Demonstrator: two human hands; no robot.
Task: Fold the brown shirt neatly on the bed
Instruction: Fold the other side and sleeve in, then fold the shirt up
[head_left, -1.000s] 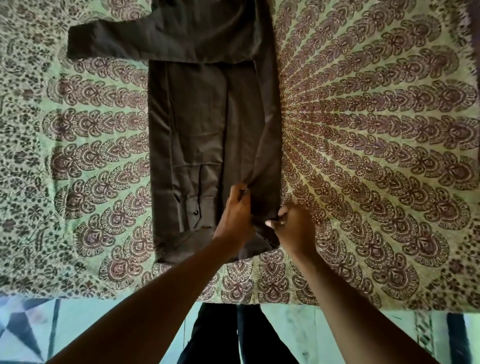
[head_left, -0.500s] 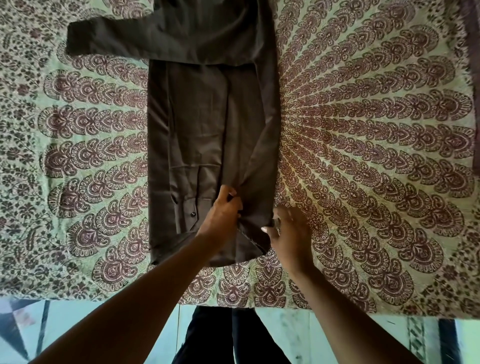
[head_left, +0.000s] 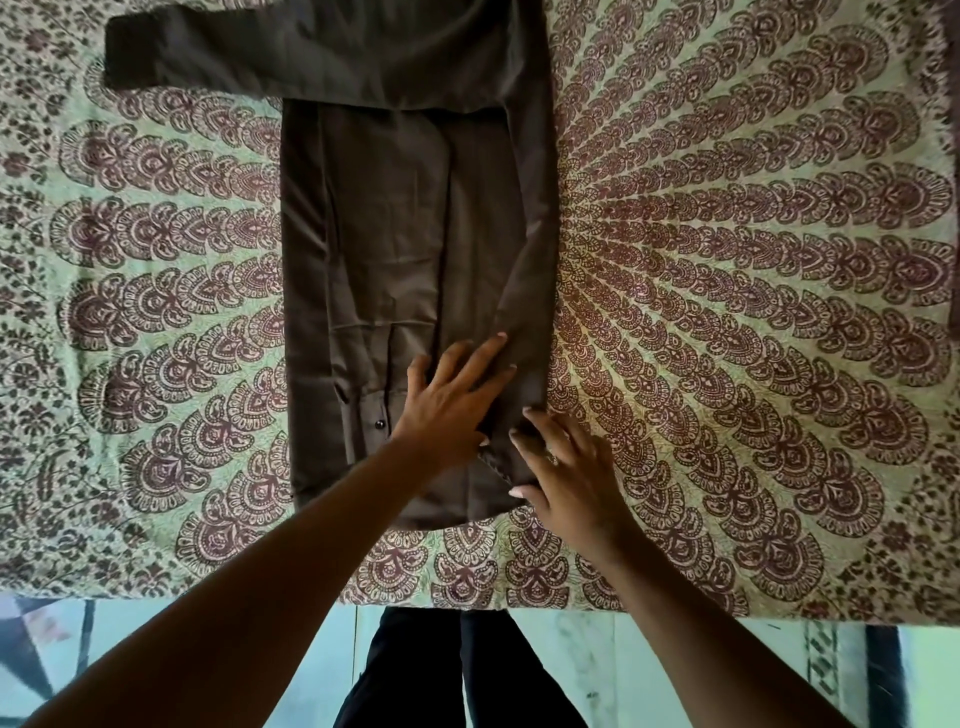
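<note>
on a bed (head_left: 727, 260) covered in a green and maroon patterned sheet, our brown shirt (head_left: 395, 260) lay folded into a long strip with one sleeve out left, our left hand (head_left: 452, 395) flat on it with fingers straight, our right hand (head_left: 566, 467) touching its near right edge, fingers relaxed.

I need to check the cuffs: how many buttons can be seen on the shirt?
1. A dark button sits on the cuff lying over the shirt, just left of the left hand. More may be hidden under folds or hands.
</note>
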